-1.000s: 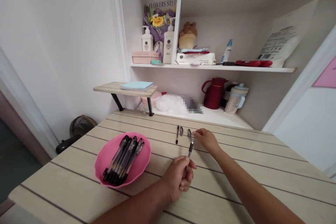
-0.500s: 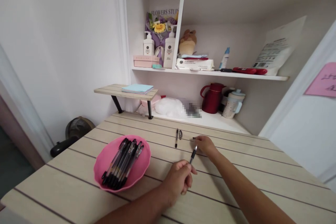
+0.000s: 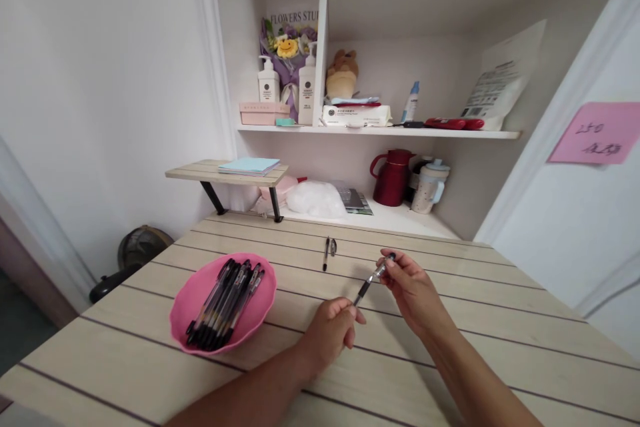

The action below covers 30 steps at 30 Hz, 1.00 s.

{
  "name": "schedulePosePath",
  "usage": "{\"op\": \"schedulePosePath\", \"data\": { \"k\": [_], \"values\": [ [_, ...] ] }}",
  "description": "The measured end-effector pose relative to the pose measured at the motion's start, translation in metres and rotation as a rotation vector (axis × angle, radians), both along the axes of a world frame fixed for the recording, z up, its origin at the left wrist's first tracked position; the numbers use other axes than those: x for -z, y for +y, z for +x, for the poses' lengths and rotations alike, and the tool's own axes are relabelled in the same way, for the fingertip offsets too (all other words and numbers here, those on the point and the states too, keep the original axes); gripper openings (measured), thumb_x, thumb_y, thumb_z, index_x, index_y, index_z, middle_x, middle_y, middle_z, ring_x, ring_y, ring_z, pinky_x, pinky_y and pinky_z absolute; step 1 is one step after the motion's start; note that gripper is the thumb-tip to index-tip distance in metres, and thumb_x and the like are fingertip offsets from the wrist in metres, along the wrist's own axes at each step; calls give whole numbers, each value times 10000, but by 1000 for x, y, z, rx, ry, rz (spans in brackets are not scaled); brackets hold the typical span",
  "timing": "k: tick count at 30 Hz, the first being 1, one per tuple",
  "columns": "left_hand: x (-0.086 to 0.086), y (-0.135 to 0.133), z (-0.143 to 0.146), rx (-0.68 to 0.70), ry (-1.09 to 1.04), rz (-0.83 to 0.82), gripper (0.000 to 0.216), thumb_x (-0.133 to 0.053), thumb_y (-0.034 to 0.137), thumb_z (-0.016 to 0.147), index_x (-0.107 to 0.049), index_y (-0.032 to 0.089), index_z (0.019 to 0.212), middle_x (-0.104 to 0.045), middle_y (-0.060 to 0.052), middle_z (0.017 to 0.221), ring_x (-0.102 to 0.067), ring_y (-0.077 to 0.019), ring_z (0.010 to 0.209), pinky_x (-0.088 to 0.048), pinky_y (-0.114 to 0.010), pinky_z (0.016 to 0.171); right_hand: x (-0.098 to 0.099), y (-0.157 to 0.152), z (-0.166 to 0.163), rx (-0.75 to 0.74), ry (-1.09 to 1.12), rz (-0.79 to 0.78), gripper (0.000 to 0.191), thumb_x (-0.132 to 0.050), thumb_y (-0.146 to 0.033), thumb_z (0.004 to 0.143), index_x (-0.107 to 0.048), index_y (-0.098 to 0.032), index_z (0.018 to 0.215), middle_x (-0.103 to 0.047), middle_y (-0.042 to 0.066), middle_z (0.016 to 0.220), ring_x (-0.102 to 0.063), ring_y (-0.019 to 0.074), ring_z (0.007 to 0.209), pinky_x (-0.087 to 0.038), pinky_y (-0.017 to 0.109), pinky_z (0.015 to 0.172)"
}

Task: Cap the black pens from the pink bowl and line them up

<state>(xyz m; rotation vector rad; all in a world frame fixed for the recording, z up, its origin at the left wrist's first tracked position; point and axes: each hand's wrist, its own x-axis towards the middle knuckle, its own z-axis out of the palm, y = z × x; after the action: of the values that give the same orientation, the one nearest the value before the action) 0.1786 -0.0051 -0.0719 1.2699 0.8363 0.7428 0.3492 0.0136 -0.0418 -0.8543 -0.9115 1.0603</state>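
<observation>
My left hand (image 3: 333,330) is closed around the lower part of a pen (image 3: 364,289) with a black grip, its tip pointing up and to the right. Between the fingertips of my right hand (image 3: 407,280) is a clear pen cap with a dark end (image 3: 384,265), lined up with the pen's tip; whether the cap touches the tip I cannot tell. Farther back on the table lies another pen (image 3: 327,255), with a loose cap (image 3: 333,247) beside it. To the left, a pink scalloped bowl (image 3: 264,303) holds several capped black pens (image 3: 225,303).
The plank-patterned table (image 3: 125,337) carries a small raised stand (image 3: 193,172) with blue paper (image 3: 249,165) at its back left. Behind are a white plastic bag (image 3: 315,199), a red jug (image 3: 394,179), a cup (image 3: 429,190) and shelves with bottles.
My right hand has lifted from the tabletop and turned, bringing the cap to the tip of the pen. My left hand still grips the pen. The view has shifted slightly.
</observation>
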Motion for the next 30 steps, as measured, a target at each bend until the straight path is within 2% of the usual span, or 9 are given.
{"op": "schedulePosePath", "data": {
  "k": [7, 13, 19, 24, 30],
  "values": [
    [-3, -1, 1, 10, 19, 2, 277, -428, 391, 777, -536, 136, 780, -422, 81, 392, -187, -21, 299, -111, -199, 377, -1, 1, 4, 100, -53, 33, 303, -645, -354, 687, -572, -209, 943, -560, 10, 748, -476, 114, 632, -373, 256, 569],
    [-3, -1, 0, 20, 21, 0, 291, -441, 415, 770, -531, 139, 792, -418, 82, 401, -188, -25, 313, -107, -202, 383, -1, -4, -2, -70, -216, -30, 262, -653, -350, 674, -582, -189, 869, -548, -7, 683, -463, 99, 582, -346, 245, 540],
    [-1, 1, -2, 27, 4, 13, 280, -423, 403, 776, -518, 141, 806, -414, 81, 415, -201, -30, 320, -110, -208, 382, -1, -11, -16, -204, -230, -48, 231, -667, -346, 658, -553, -187, 781, -566, -11, 631, -459, 93, 550, -343, 234, 513],
    [-1, 0, -2, 10, 17, 13, 268, -413, 395, 780, -504, 143, 797, -403, 85, 416, -198, -29, 322, -115, -203, 383, 0, -11, -18, -221, -230, -82, 313, -680, -381, 628, -584, -184, 851, -611, 7, 652, -498, 109, 569, -363, 241, 526],
    [-6, -4, 0, -27, 47, 34, 224, -389, 349, 793, -495, 154, 763, -374, 88, 420, -210, -31, 327, -135, -196, 390, 1, -11, -19, -229, -229, -89, 253, -667, -377, 643, -605, -189, 800, -591, -15, 628, -481, 98, 551, -364, 235, 526]
  ]
}}
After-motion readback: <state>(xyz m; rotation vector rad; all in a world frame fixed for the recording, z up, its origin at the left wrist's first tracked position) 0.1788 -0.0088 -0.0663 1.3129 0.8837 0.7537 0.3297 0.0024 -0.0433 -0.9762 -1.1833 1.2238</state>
